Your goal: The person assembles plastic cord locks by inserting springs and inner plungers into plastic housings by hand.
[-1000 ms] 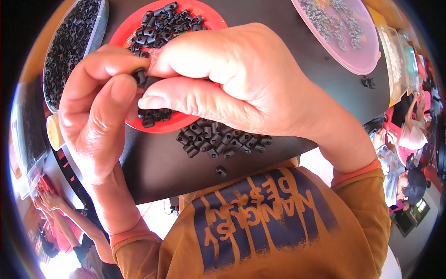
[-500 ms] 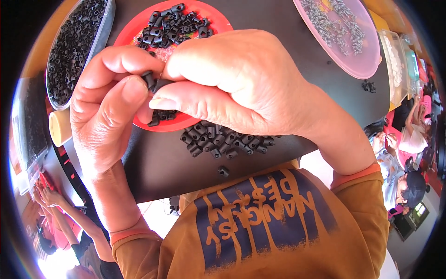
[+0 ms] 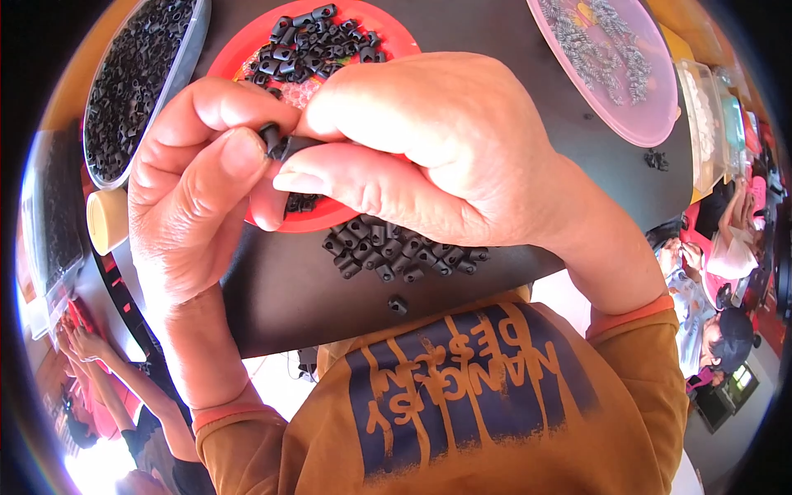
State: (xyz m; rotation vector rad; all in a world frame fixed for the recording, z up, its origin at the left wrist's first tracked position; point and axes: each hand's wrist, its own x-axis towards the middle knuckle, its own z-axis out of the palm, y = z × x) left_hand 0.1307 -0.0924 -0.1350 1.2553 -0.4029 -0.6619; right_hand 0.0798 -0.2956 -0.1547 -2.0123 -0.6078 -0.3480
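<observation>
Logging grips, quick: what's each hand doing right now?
Left hand: closed, pinching a small black part.
Right hand: closed on a dark piece, mostly hidden.

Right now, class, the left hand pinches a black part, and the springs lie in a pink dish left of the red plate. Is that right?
Not quite: the head view shows the pink dish to the right of the red plate, not the left. The springs do lie in it, and the left hand does pinch a black part.
</observation>
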